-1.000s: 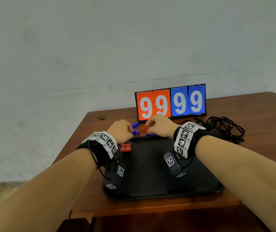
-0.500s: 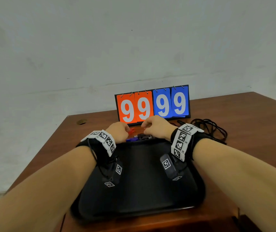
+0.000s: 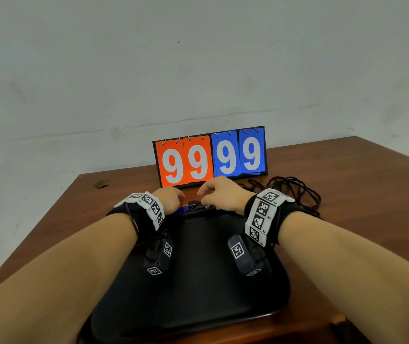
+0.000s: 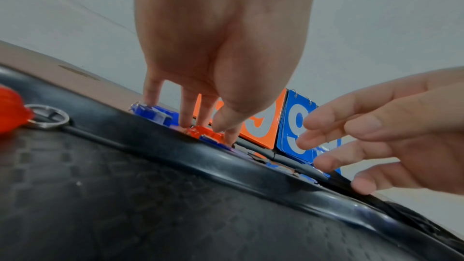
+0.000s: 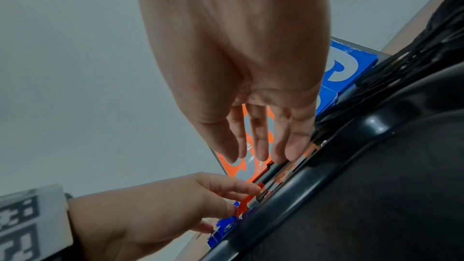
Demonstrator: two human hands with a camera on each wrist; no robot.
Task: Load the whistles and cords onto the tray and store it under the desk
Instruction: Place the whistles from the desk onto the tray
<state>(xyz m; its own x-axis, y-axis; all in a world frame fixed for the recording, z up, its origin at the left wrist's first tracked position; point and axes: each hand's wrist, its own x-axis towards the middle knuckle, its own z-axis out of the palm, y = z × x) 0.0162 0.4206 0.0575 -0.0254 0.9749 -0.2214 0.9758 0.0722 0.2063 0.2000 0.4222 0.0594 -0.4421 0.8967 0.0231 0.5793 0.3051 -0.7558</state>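
The black tray (image 3: pixel 198 281) lies in front of me on the desk. Several small whistles (image 3: pixel 191 206) sit just past its far rim (image 4: pixel 251 168). My left hand (image 4: pixel 206 126) reaches down over them and pinches a red whistle (image 4: pixel 203 132) between thumb and fingers; a blue whistle (image 4: pixel 153 113) lies under its little finger. My right hand (image 5: pixel 261 154) hangs beside it with straight fingers, tips close to the rim (image 5: pixel 326 166), holding nothing. Another red whistle (image 4: pixel 10 110) with a key ring (image 4: pixel 49 118) lies on the tray. Black cords (image 3: pixel 295 192) are heaped at the right.
A flip scoreboard (image 3: pixel 211 156) reading 99 99 stands right behind the whistles. The brown desk (image 3: pixel 347 175) ends at a pale wall, and its left edge is close to the tray. The cords (image 5: pixel 426 43) touch the tray's right rim.
Both hands have dropped lower onto the whistles at the tray's far rim. The right hand no longer holds the red whistle; its fingers have straightened. My head view has shifted left.
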